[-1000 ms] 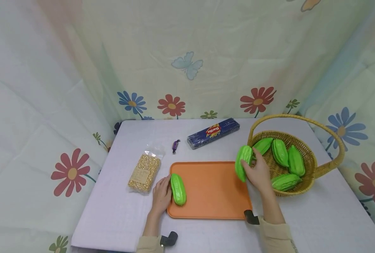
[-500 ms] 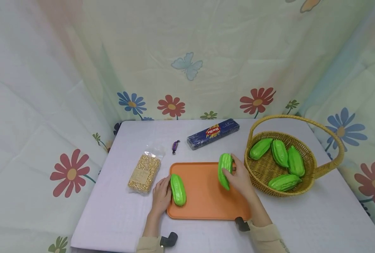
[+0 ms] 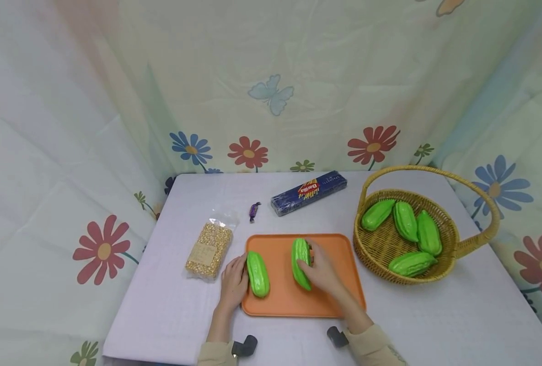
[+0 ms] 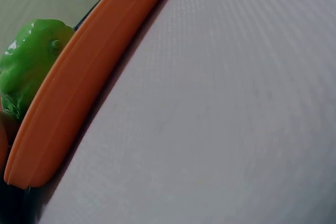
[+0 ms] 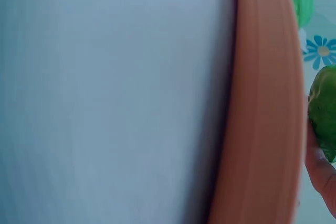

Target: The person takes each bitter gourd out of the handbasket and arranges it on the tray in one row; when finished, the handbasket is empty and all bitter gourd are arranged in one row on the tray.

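Glossy green ridged gourd, long and tapering, is gripped in the person's right hand, over the middle of a flat orange rectangular tray with rounded corners. The right hand's thumb lies against the side of the gourd seen by the head camera, while the other fingers go behind it; the right wrist view shows a gap between the gourd and the tray's rim. A second green ridged gourd lies on the tray along its left edge, its far end slanting slightly to the left. The left hand rests at that same edge, just beside the second gourd, but its fingers are partly hidden, so I cannot tell whether they grip anything. To the right of the tray stands a round tan wicker basket with a tall arched handle, holding four more green gourds: three near its far side and one near its front. Left of the tray lies a clear plastic bag of yellow kernels bearing a pale paper label. Beyond the tray are a small purple wrapped candy and a long dark-blue Barilla spaghetti box, set at a slant on the white-covered table.
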A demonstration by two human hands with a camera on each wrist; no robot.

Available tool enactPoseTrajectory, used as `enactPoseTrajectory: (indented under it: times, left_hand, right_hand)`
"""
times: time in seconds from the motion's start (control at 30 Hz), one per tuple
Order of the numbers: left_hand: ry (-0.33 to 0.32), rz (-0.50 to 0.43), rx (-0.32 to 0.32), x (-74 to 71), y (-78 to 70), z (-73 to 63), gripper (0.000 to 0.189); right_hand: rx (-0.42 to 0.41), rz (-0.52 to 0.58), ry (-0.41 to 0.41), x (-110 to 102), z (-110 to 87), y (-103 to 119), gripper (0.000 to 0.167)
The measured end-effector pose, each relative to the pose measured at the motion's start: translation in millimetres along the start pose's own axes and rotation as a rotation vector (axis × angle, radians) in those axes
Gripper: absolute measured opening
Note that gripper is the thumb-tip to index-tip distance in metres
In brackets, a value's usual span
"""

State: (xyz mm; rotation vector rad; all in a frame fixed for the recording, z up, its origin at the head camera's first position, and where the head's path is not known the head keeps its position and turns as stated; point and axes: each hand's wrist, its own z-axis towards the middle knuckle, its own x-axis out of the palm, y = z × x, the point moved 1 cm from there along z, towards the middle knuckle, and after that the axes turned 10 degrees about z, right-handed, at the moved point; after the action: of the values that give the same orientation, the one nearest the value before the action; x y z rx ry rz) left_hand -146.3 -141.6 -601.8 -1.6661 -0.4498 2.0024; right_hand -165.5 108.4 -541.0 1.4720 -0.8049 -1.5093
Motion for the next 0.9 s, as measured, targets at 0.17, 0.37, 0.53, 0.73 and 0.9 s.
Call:
enactPoseTrajectory:
  times: [0.17,0.37,0.53,0.73,0.9]
  left_hand:
    - [0.002,-0.001,-0.003,0.4,0.0,-0.3,0.045]
    - [-0.004,0.012,-0.001,1.7,1.6,-2.1,0.044]
    - [-0.016,0.021,0.004,3.1,3.2,-2.5,0.043]
    - [-0.028,0.016,0.009,3.4,3.0,-1.2,0.043]
    - [-0.027,0.018,0.013,3.4,2.6,0.1,0.043]
  right_hand:
    - [-0.035,-0.007,0.003,13.1,-1.4,-0.4,0.063]
    - [-0.031,0.016,0.030,26.4,-5.9,-0.1,0.064]
    - [-0.037,0.031,0.046,38.2,-8.8,-1.0,0.063]
    - [-0.058,0.067,0.043,49.3,-11.0,0.3,0.063]
    - [-0.046,0.085,0.047,54.8,-11.8,3.7,0.062]
